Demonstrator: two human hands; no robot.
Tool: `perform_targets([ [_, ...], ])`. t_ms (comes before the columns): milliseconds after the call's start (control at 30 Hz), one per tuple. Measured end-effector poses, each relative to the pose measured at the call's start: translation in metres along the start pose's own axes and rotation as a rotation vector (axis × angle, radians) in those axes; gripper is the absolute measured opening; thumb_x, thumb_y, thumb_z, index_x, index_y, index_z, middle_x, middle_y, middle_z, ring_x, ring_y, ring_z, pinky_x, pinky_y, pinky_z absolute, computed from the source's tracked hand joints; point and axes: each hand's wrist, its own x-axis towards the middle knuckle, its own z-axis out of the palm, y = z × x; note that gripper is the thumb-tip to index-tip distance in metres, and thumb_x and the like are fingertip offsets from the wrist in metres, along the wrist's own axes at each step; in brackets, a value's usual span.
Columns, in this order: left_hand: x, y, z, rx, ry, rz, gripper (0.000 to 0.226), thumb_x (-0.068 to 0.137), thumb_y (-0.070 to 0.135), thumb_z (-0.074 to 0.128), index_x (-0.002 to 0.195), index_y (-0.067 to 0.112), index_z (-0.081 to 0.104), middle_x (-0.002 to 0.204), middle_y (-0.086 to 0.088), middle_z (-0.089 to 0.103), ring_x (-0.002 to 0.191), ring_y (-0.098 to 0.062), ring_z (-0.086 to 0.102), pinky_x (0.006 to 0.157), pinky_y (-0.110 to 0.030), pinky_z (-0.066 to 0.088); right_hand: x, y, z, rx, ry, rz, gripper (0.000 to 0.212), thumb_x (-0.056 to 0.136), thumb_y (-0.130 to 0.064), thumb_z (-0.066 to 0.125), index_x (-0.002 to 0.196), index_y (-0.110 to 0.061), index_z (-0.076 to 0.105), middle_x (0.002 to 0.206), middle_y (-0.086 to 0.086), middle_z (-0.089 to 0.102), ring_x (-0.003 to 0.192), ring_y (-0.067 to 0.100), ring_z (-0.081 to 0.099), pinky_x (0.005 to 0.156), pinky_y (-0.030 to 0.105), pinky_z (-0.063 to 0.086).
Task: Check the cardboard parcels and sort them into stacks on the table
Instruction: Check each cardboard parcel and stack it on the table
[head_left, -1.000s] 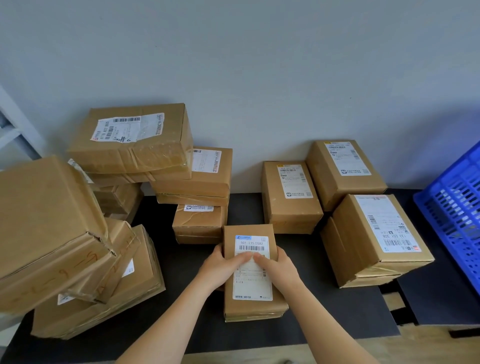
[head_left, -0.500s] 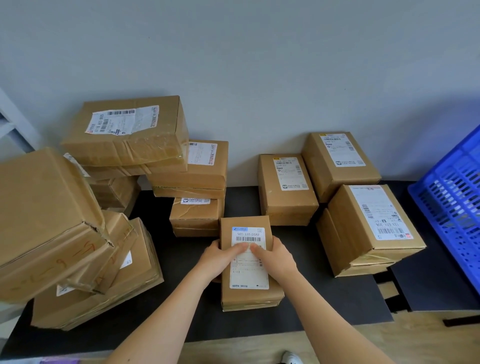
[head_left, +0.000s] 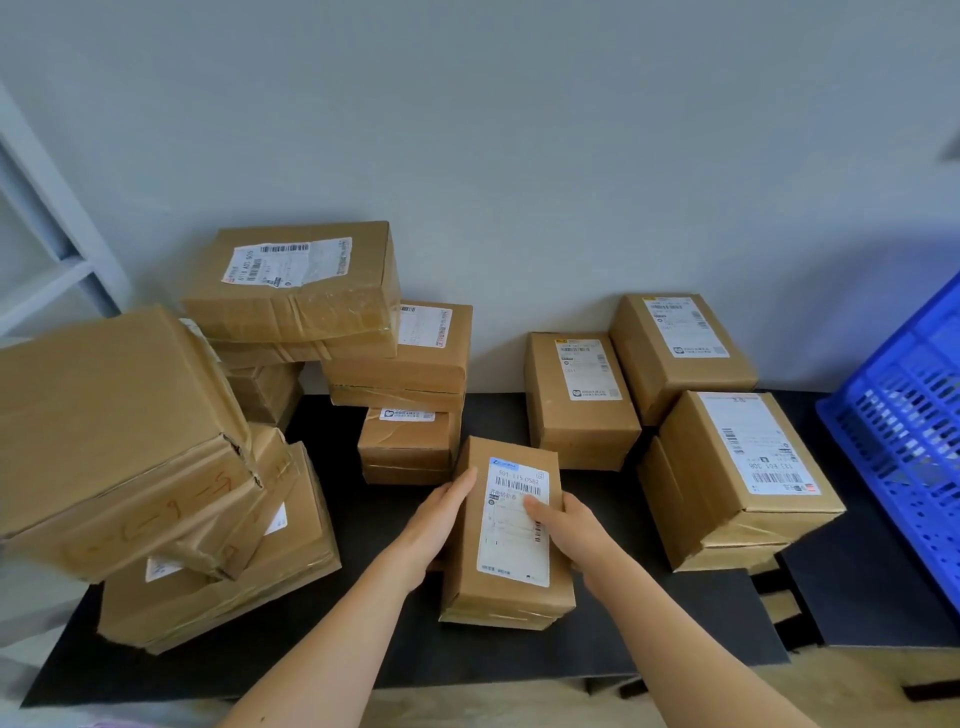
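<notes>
Soft even light, faint shadows, wide-angle warp at edges, slightly soft.

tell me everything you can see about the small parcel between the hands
The small cardboard parcel is a narrow brown box lying label-up on the black table, its long side running away from the person. A white shipping label with a blue header strip and a barcode covers most of its top. The left hand presses flat against its left side; the right hand holds its right side, thumb on the label. Its near end looks taped.
</notes>
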Motion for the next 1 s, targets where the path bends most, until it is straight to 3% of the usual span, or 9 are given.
perform_targets([
  [100,-0.001,0.002,-0.001,-0.01,0.017,0.028,0.075,0.078,0.078,0.041,0.141,0.038,0.035,0.14,0.007,0.046,0.128,-0.022,0.044,0.106,-0.05,0.034,0.0,0.0,-0.001,-0.016,0.015,-0.006,0.059,0.093,-0.039,0.056,0.143,-0.018,0.035,0.134,0.002,0.054,0.116,0.021,0.057,0.098,0.042,0.049],
  [200,-0.001,0.001,0.0,0.014,0.03,0.054,0.073,0.083,0.073,0.044,0.143,0.034,0.033,0.141,0.004,0.045,0.129,-0.023,0.044,0.104,-0.05,0.036,0.0,0.0,-0.004,-0.042,0.04,-0.012,0.061,0.093,-0.041,0.055,0.145,-0.019,0.031,0.136,0.002,0.052,0.118,0.02,0.055,0.1,0.042,0.048],
  [367,-0.002,0.004,-0.003,-0.019,0.071,0.081,0.074,0.085,0.066,0.05,0.144,0.026,0.033,0.143,0.0,0.043,0.13,-0.026,0.043,0.101,-0.046,0.04,0.0,0.0,-0.011,-0.096,0.059,-0.016,0.056,0.096,-0.042,0.048,0.145,-0.019,0.033,0.133,0.001,0.054,0.114,0.018,0.057,0.099,0.041,0.048],
  [500,-0.001,0.014,-0.009,-0.028,0.053,0.122,0.066,0.086,0.058,0.056,0.139,0.021,0.043,0.127,0.001,0.052,0.111,-0.019,0.051,0.084,-0.036,0.043,-0.002,0.0,-0.011,-0.056,0.038,-0.008,0.046,0.099,-0.04,0.042,0.141,-0.022,0.04,0.127,0.001,0.057,0.112,0.02,0.057,0.1,0.045,0.046],
  [667,0.004,0.016,-0.009,0.106,0.083,0.203,0.069,0.083,0.058,0.06,0.138,0.019,0.046,0.13,0.001,0.054,0.117,-0.02,0.053,0.094,-0.039,0.046,0.0,-0.009,-0.002,0.053,0.02,-0.01,0.038,0.101,-0.041,0.035,0.127,-0.021,0.053,0.114,0.004,0.061,0.108,0.022,0.058,0.104,0.046,0.041],
  [733,0.005,0.016,-0.009,0.118,0.088,0.229,0.07,0.082,0.056,0.063,0.139,0.02,0.045,0.129,0.002,0.055,0.111,-0.017,0.054,0.085,-0.035,0.051,-0.003,-0.015,0.001,0.157,0.0,0.022,0.04,0.1,-0.045,0.034,0.124,-0.02,0.054,0.106,0.003,0.062,0.099,0.02,0.059,0.104,0.045,0.042],
  [800,0.005,0.017,-0.008,0.151,0.103,0.264,0.072,0.081,0.055,0.064,0.141,0.02,0.043,0.13,0.001,0.053,0.105,-0.013,0.053,0.079,-0.031,0.051,-0.007,-0.018,0.001,0.2,-0.034,0.05,0.044,0.098,-0.051,0.035,0.127,-0.022,0.05,0.11,0.002,0.061,0.099,0.02,0.059,0.101,0.042,0.042],
  [900,0.004,0.017,-0.004,0.274,0.155,0.308,0.078,0.078,0.06,0.065,0.142,0.023,0.039,0.134,0.0,0.045,0.102,-0.011,0.049,0.084,-0.03,0.048,-0.011,-0.018,0.003,0.126,-0.052,0.001,0.055,0.096,-0.055,0.038,0.139,-0.022,0.04,0.124,0.004,0.057,0.109,0.021,0.056,0.098,0.039,0.042],
  [1000,0.004,0.015,-0.001,0.339,0.124,0.296,0.085,0.077,0.061,0.064,0.146,0.024,0.03,0.139,-0.003,0.037,0.119,-0.02,0.047,0.093,-0.035,0.045,-0.012,-0.014,0.007,0.071,-0.045,-0.074,0.06,0.093,-0.051,0.049,0.143,-0.022,0.034,0.123,0.003,0.057,0.109,0.02,0.057,0.098,0.039,0.045],
])
